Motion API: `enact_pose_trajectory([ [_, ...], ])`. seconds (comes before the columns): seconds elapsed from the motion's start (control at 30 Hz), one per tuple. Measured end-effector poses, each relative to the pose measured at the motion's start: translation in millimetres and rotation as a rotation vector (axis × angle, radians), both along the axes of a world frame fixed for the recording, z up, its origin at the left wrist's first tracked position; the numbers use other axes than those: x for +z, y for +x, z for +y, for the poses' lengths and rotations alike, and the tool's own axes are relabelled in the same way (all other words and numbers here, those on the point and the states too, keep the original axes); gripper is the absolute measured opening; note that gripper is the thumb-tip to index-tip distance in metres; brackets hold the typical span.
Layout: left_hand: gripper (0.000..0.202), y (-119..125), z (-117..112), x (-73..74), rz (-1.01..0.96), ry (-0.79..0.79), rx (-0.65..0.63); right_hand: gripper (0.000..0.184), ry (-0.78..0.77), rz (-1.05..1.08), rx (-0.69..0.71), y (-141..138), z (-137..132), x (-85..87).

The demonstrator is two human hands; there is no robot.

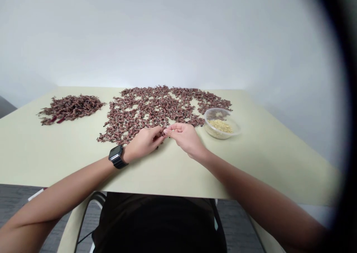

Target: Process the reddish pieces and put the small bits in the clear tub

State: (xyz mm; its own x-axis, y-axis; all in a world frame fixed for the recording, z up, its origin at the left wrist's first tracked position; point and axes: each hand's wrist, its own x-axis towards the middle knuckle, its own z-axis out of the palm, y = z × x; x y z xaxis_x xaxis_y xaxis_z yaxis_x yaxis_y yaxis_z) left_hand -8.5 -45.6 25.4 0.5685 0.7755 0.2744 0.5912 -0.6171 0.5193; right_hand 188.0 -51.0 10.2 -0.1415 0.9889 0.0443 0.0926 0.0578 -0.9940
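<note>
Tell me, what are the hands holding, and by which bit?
The left hand and right hand pinch a tiny dark piece between their fingertips; which part of it is held is too small to tell.

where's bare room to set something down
Bare tabletop lies right of the clear plastic tub and in front of the heap of dried reddish-brown pieces. A narrow gap parts that heap from the main spread. It's crowded where the spread meets the left hand and right hand.

Reddish-brown dried plant pieces form a lacy patchwork on the pale sage-green table, beside golden grains.
</note>
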Motion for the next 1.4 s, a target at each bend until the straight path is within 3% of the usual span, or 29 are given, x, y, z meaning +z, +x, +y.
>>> enact_pose_trajectory([
  [0.4,0.017,1,1,0.3,-0.006,-0.020,0.033,0.017,0.237,-0.222,-0.067,-2,-7,5.1],
  [0.53,0.017,0,1,-0.7,-0.001,-0.015,0.037,0.014,0.501,-0.435,-0.107,0,-7,1.3],
  [0.7,0.013,-1,1,-2.3,-0.033,-0.044,-0.010,0.017,0.754,-0.626,-0.021,5,-7,-3.3],
  [0.83,0.013,0,0,1.9,-0.129,-0.079,-0.014,0.014,0.713,-0.580,-0.055,4,-6,-1.0],
  [0.97,0.016,3,-1,7.1,-0.204,-0.108,-0.011,0.012,0.545,-0.388,-0.100,1,-8,4.4],
  [1.13,0.024,5,-2,5.4,-0.326,-0.268,-0.037,0.016,0.367,-0.168,-0.063,1,-9,7.1],
  [1.4,0.031,4,0,-0.7,-0.515,-0.508,-0.044,0.017,0.350,-0.196,-0.052,3,-8,9.8],
])
